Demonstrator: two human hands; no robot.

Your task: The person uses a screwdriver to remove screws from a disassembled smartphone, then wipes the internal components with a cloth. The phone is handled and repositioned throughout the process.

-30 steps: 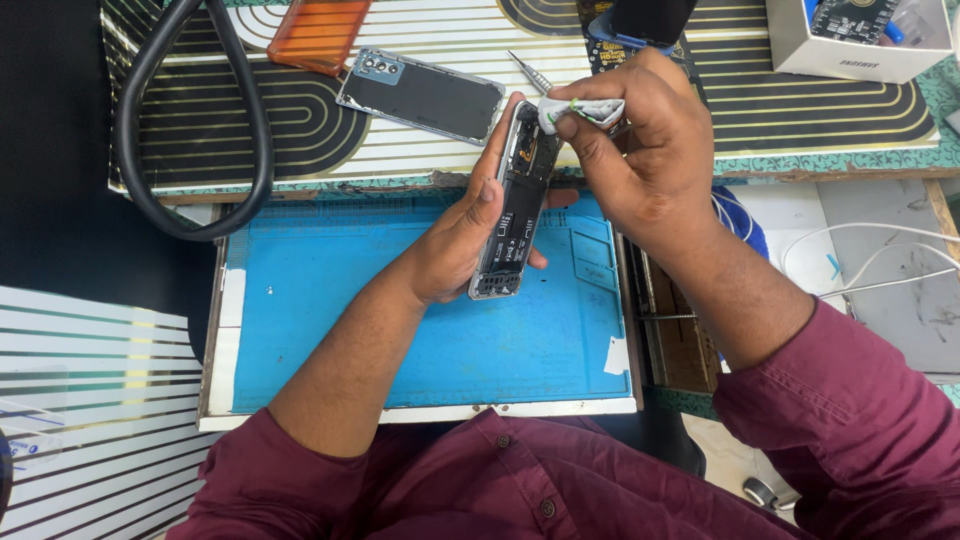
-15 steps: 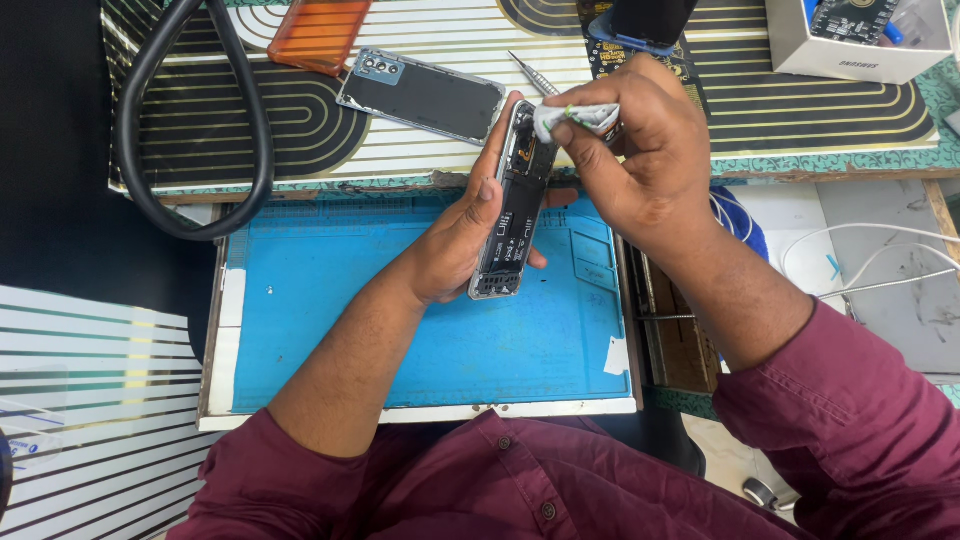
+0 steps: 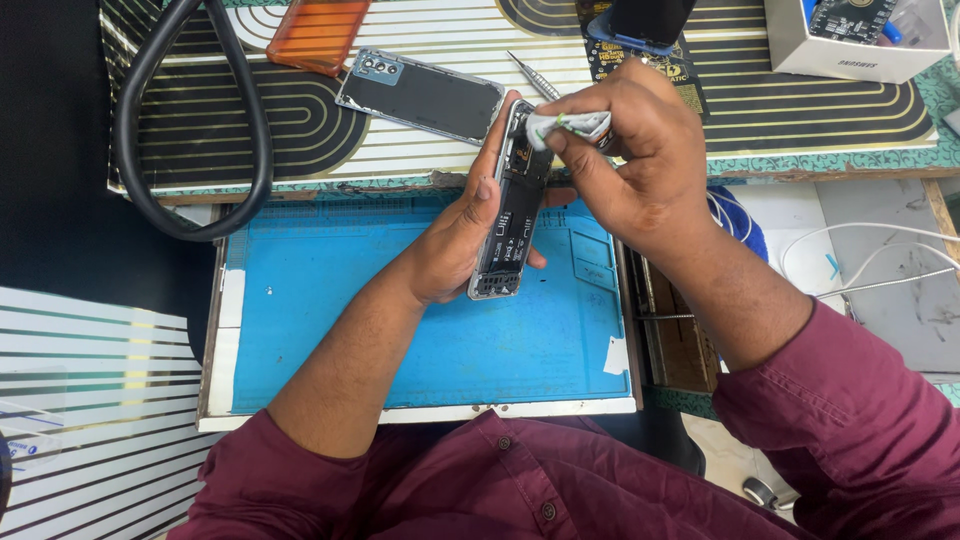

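An opened phone was gripped round its edges by the left hand, held tilted above the blue mat. A small white cloth wad was pinched in the right hand and pressed on the phone's top end. Beyond the mat, on the bench: a detached back cover, an orange case, a screwdriver. Left of the mat: a black cable loop.
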